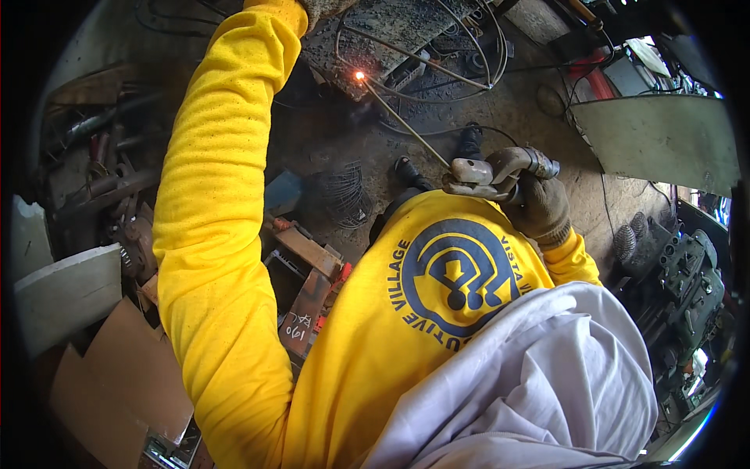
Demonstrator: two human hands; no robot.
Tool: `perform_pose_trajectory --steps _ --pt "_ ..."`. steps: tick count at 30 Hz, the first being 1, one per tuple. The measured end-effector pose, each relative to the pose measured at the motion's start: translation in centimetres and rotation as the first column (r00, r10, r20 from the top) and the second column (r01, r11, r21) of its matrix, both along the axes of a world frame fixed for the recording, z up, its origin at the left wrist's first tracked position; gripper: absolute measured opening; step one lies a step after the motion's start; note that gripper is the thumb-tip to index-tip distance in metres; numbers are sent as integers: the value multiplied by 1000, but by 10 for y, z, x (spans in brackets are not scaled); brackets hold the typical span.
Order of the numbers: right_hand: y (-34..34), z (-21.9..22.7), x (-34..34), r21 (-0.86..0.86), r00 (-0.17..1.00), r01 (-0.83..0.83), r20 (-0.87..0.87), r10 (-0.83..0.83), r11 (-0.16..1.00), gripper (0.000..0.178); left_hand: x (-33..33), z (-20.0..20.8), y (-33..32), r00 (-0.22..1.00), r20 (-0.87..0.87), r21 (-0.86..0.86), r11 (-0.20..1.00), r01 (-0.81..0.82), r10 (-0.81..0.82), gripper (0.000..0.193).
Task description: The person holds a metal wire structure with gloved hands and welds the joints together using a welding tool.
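Observation:
My right hand (541,209), in a brown work glove, is closed round the handle of a welding electrode holder (470,173). A thin welding rod (408,127) runs from its jaws up and left. The rod's tip glows orange at the near corner of a dark metal worktable (383,22), beside a round frame of bent metal rods (426,59). My left arm reaches far forward in a yellow sleeve. The left hand (322,8), also gloved, is cut off by the upper edge, so its fingers are hidden.
A cable (488,129) trails from the holder. Below the table is a wire coil (344,195). Metal scraps and brown boards (129,367) lie at left. A large curved sheet (664,141) and a grey-green machine (687,281) stand at right. A pale cloth (539,375) hangs over my front.

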State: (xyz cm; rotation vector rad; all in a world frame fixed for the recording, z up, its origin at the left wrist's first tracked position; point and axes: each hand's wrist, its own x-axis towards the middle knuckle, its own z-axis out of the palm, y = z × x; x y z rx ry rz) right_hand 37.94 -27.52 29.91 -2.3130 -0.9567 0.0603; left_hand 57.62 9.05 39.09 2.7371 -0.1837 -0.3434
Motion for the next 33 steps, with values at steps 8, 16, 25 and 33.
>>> perform_pose_trajectory --steps 8,16,25,33 --pt "-3 -3 -1 -19 998 -1 61 2 1000 44 -5 5 -1 998 -32 7 998 -60 60 19" --pt "-7 -16 -4 -71 996 25 87 -19 997 45 -5 -12 9 975 155 3 987 162 -161 24" --pt "21 22 9 104 997 -27 75 19 994 26 45 -52 18 899 253 71 934 351 -357 25" --pt "20 20 13 200 992 -83 -79 100 976 26 22 -30 18 957 174 79 972 222 -233 24"
